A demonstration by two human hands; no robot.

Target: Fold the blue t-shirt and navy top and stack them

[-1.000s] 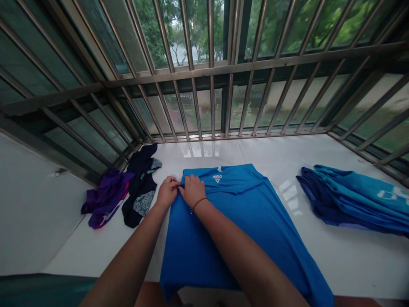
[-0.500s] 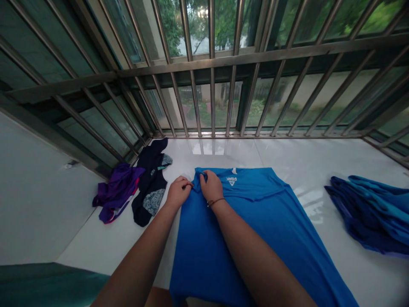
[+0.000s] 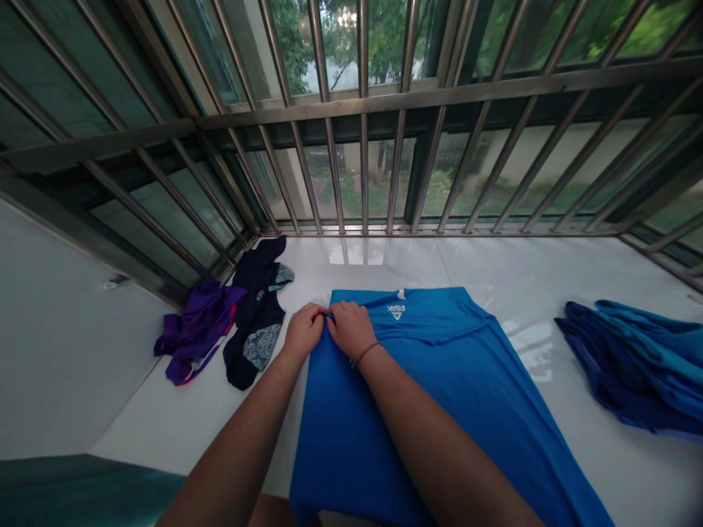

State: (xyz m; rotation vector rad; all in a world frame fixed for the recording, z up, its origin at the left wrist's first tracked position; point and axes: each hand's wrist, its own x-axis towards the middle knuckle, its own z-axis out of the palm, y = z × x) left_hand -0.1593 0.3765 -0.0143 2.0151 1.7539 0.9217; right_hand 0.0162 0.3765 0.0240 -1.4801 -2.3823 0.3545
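A blue shirt (image 3: 439,410) with a white PEAK logo lies spread on the white sill, its top part folded over toward me. My left hand (image 3: 304,331) pinches the shirt at its left edge, near the fold. Right beside it, my right hand (image 3: 351,328), with a thin bracelet on the wrist, has its fingers closed on the same spot of fabric. The fingertips of both hands nearly meet, and the bit of cloth between them is mostly hidden.
To the left lie a dark navy patterned garment (image 3: 258,315) and a purple garment (image 3: 201,322). A stack of folded blue clothes (image 3: 637,366) sits at the right. Metal window bars (image 3: 362,110) close off the back, and a teal cloth (image 3: 82,487) shows at lower left.
My right hand has moved slightly left and toward me, closer to my left hand. The shirt's upper left corner, bunched before, now lies flatter.
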